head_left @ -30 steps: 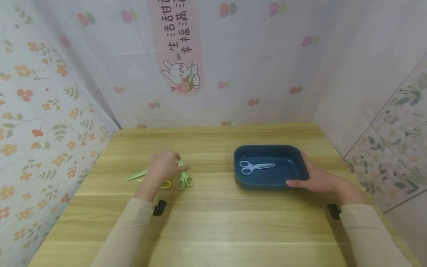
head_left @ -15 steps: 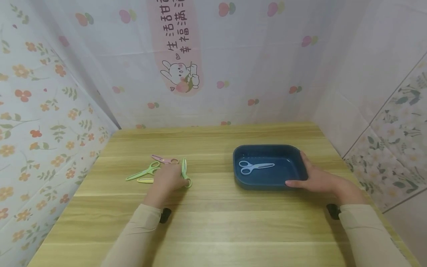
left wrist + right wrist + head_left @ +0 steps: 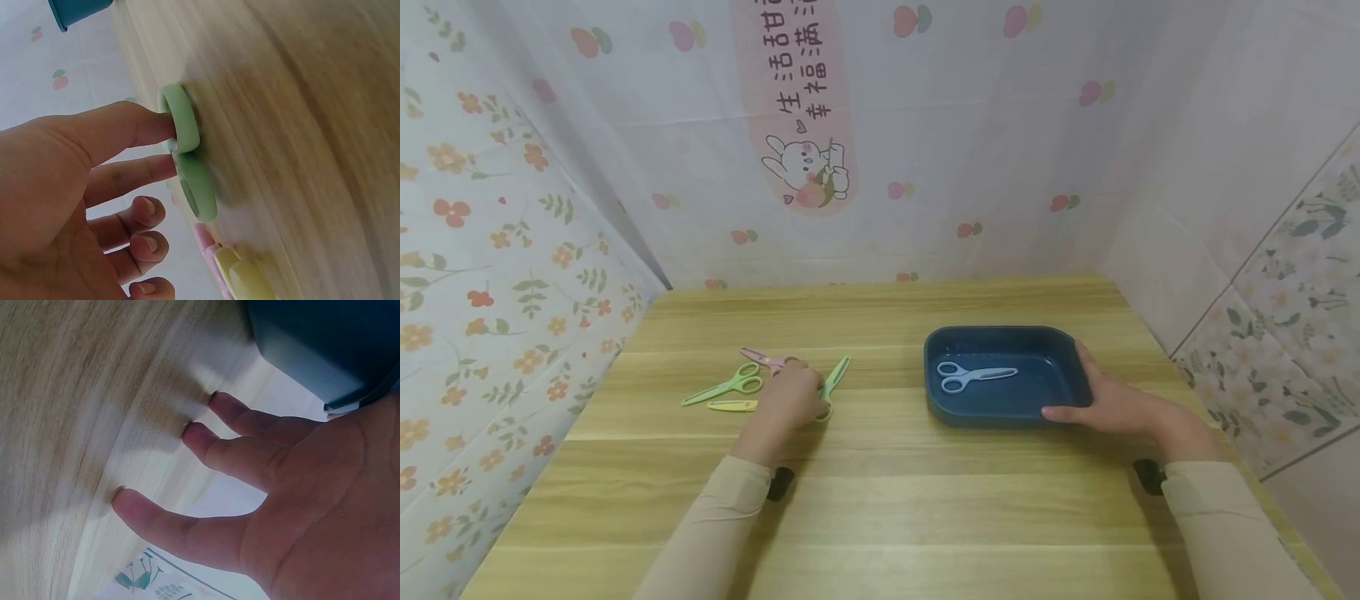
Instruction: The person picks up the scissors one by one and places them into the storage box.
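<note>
My left hand (image 3: 790,402) pinches a pair of light green scissors (image 3: 835,379) by the handles, blades pointing up and to the right. In the left wrist view, thumb and forefinger meet at the scissors' loops (image 3: 185,122), close over the tabletop, with the other fingers loosely bent. My right hand (image 3: 1116,402) holds the right end of a dark blue tray (image 3: 985,419), thumb at its front rim. In the right wrist view, several fingertips (image 3: 200,437) rest on the table beside the tray wall (image 3: 312,356). Inside the tray lie light blue scissors (image 3: 977,377).
Left of my left hand lie another green pair of scissors (image 3: 722,387), pink scissors (image 3: 758,358) and yellow scissors (image 3: 733,406), the last two partly hidden by the hand. Patterned curtains (image 3: 895,167) stand behind and beside the wooden table (image 3: 887,500).
My left hand has come down onto the green scissors and gripped their handles; the blades have swung to the right. My right hand and the tray stay put.
</note>
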`<state>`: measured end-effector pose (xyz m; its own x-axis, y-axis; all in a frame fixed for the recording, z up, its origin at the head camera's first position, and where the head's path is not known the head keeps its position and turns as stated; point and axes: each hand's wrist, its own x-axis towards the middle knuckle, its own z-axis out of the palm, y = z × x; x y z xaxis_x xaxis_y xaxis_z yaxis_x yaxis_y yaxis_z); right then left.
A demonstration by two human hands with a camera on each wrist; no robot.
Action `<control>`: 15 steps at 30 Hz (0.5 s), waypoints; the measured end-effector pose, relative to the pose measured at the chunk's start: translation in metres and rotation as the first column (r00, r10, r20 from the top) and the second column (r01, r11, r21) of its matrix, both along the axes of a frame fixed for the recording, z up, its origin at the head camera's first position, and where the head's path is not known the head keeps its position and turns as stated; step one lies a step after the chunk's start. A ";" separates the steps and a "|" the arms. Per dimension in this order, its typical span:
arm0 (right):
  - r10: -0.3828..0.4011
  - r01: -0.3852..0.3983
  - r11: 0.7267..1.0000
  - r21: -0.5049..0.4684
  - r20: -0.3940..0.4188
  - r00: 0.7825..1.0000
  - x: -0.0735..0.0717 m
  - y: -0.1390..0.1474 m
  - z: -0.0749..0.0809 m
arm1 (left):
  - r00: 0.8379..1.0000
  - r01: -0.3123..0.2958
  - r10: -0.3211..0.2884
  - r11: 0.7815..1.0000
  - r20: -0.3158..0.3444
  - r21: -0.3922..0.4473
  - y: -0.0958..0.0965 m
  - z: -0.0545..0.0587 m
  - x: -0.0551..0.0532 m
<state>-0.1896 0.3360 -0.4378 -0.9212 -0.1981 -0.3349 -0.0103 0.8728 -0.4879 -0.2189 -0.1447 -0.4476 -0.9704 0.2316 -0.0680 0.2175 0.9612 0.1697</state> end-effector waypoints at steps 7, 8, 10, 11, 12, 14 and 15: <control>0.010 -0.010 1.000 -0.011 -0.016 1.000 0.001 0.000 -0.002 | 1.000 0.004 -0.004 1.000 0.004 0.009 0.002 0.002 0.000; 0.008 -0.008 1.000 -0.011 -0.016 1.000 0.001 0.000 -0.002 | 1.000 -0.003 0.003 1.000 0.003 0.015 0.001 0.002 0.000; 0.006 -0.006 1.000 -0.013 -0.016 1.000 0.001 0.000 -0.002 | 1.000 -0.015 0.016 0.999 -0.001 0.034 0.000 0.003 0.001; 0.006 -0.006 1.000 -0.014 -0.017 1.000 0.001 0.001 -0.003 | 1.000 -0.022 0.022 0.999 -0.001 0.038 -0.001 0.003 0.002; 0.006 -0.007 1.000 -0.016 -0.017 1.000 0.000 0.000 -0.003 | 1.000 -0.029 0.029 0.999 0.000 0.042 -0.002 0.003 0.003; 0.006 -0.006 1.000 -0.013 -0.015 1.000 -0.001 0.001 -0.003 | 0.999 -0.042 0.043 0.998 -0.001 0.044 -0.004 0.003 0.005; 0.007 -0.007 1.000 -0.011 -0.015 1.000 -0.002 0.001 -0.003 | 0.999 -0.046 0.046 0.998 0.001 0.043 -0.005 0.003 0.006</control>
